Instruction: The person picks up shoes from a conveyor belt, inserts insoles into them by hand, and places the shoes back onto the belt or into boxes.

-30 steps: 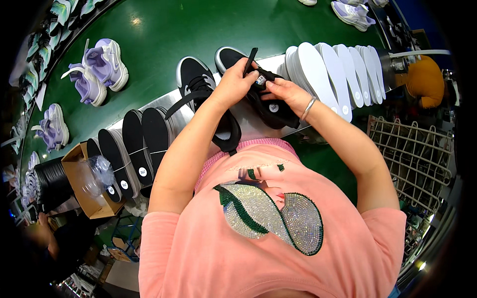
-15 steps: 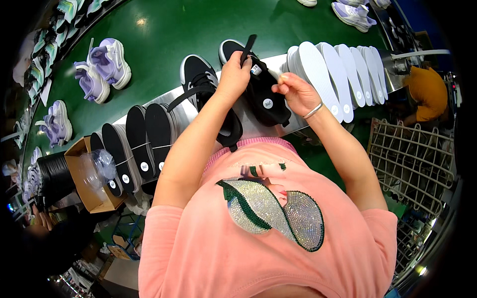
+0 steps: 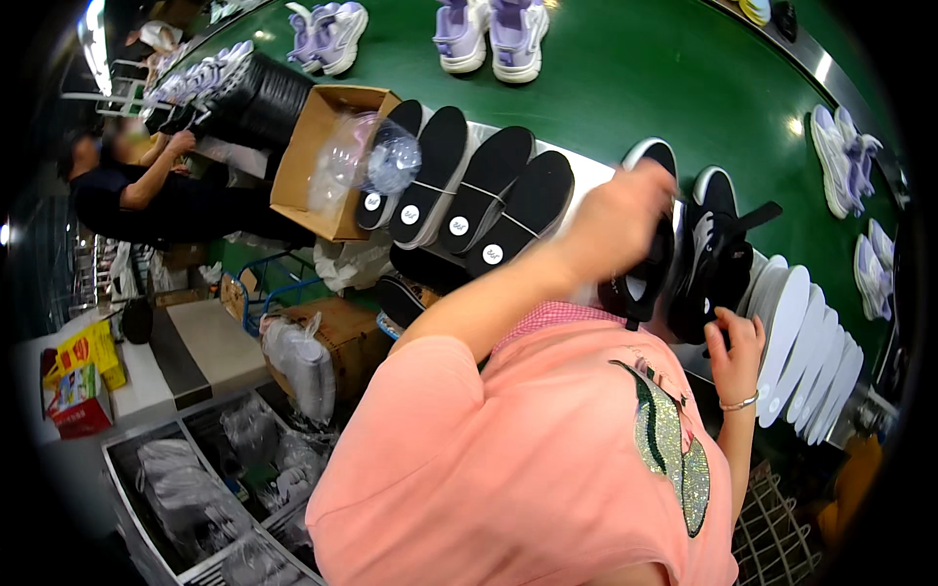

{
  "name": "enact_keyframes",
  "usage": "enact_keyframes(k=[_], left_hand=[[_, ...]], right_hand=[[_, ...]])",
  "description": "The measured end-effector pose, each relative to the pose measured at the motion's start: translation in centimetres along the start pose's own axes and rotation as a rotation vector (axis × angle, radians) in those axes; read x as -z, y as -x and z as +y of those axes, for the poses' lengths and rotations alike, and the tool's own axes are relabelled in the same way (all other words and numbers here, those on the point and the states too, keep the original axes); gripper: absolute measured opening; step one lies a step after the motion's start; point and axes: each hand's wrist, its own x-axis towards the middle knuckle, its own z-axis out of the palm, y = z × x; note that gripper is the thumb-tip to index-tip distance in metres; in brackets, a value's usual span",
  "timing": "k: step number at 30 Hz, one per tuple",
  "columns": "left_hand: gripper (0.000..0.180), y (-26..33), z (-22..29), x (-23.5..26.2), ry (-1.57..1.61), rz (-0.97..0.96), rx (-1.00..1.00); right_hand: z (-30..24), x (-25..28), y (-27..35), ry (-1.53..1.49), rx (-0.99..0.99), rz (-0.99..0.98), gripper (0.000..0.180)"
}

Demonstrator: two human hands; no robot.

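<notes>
Two black sneakers with white-edged toes stand side by side before me. Over the left sneaker [image 3: 662, 259], my left hand [image 3: 625, 220] is smeared by motion, so its grip does not show. My right hand [image 3: 738, 352] is at the heel of the right sneaker [image 3: 718, 239], thumb and forefinger curled against it. A loose black strap [image 3: 757, 216] sticks out from that sneaker to the right. Left of the pair lie stacks of black insoles [image 3: 526, 200] with round white stickers, some tied with string. Beyond my right hand, white insoles [image 3: 782, 327] fan out in a row.
A cardboard box [image 3: 293, 186] with clear plastic pieces stands left of the black insoles. Lilac-and-white sneakers [image 3: 518, 39] sit on the green conveyor surface [image 3: 625, 78]. Grey crates [image 3: 195, 498] hold bagged goods at lower left. A wire rack [image 3: 777, 523] stands at lower right; another person [image 3: 147, 190] works far left.
The view has swung left. My left hand has left the right sneaker's strap and passed over the left sneaker. My right hand has dropped to the right sneaker's heel; its small white piece no longer shows.
</notes>
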Motion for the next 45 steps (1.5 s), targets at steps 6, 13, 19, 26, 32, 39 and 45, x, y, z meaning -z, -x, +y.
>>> enact_keyframes(k=[6,13,19,26,32,39,45], left_hand=[[0.022,4.0,-6.5,17.8,-0.786,0.659,0.46],[0.05,17.6,-14.6,20.5,-0.886,1.453,0.66],[0.092,32.5,-19.6,8.8,-0.5,1.078,1.85],[0.102,32.2,-18.9,3.6,-0.433,0.895,2.007],[0.083,33.4,-19.4,3.1,-0.508,0.867,1.867],[0.082,33.3,-18.6,2.2,-0.495,0.891,1.918],[0.061,35.1,-18.7,3.8,-0.407,1.189,1.926]], right_hand=[[-0.3,-0.9,-1.2,0.327,0.091,-0.262,0.052],[1.1,-0.9,-5.1,0.18,-0.083,-0.758,0.056],[3.2,-1.8,-4.4,0.15,-0.066,-0.689,0.052],[3.2,-1.9,-4.4,0.102,-0.064,-0.668,0.049],[3.5,-2.1,-3.9,0.204,-0.01,-0.6,0.048],[2.1,-1.7,-3.7,0.183,-0.081,-0.621,0.044],[1.1,-1.3,-3.9,0.285,-0.038,-0.595,0.045]])
